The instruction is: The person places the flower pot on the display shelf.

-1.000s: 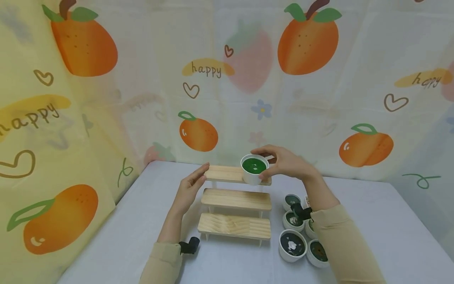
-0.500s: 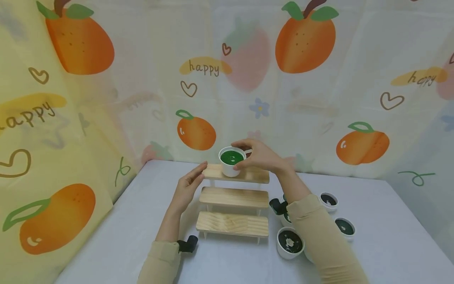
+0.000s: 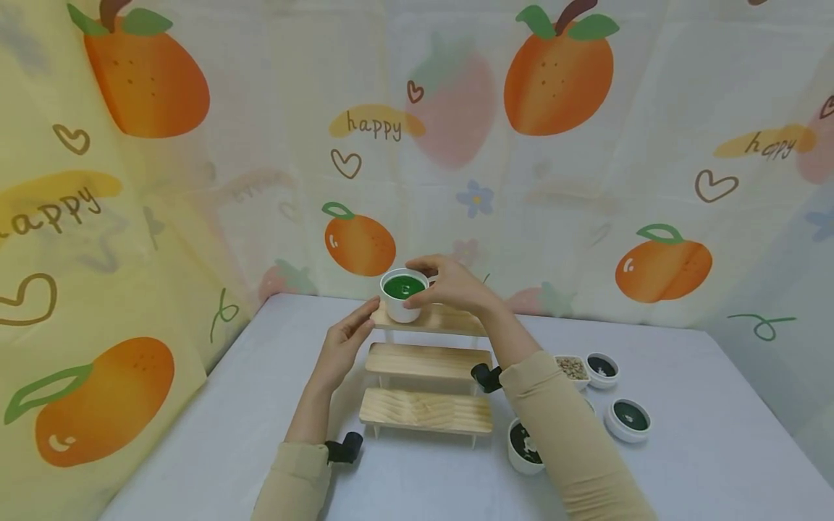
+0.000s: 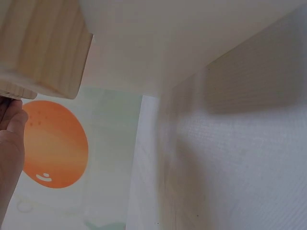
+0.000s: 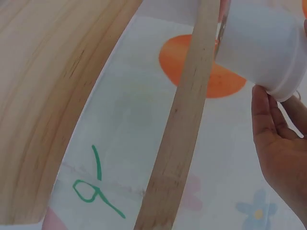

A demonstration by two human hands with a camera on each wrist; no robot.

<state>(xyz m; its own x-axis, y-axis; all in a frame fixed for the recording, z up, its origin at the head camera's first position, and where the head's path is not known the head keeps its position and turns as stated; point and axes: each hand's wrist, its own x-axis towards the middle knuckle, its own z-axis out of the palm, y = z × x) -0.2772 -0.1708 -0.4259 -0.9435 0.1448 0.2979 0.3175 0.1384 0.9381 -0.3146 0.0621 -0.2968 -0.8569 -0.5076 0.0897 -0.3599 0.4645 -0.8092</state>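
We see the right hand [image 3: 449, 286] pinching the green-filled white cup [image 3: 396, 305] — shifted left to the top wooden tier's [image 3: 452, 319] end, on or just above it, not yet released — beside the left hand [image 3: 340, 351], its extended fingers touching that end.

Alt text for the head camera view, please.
A right hand holds a white cup with green contents at the top left of a three-tier wooden stand, which the left hand touches. More white cups sit on the table at right, before a fruit-print backdrop.

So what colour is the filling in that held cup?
Green filling, clearest in the head view.
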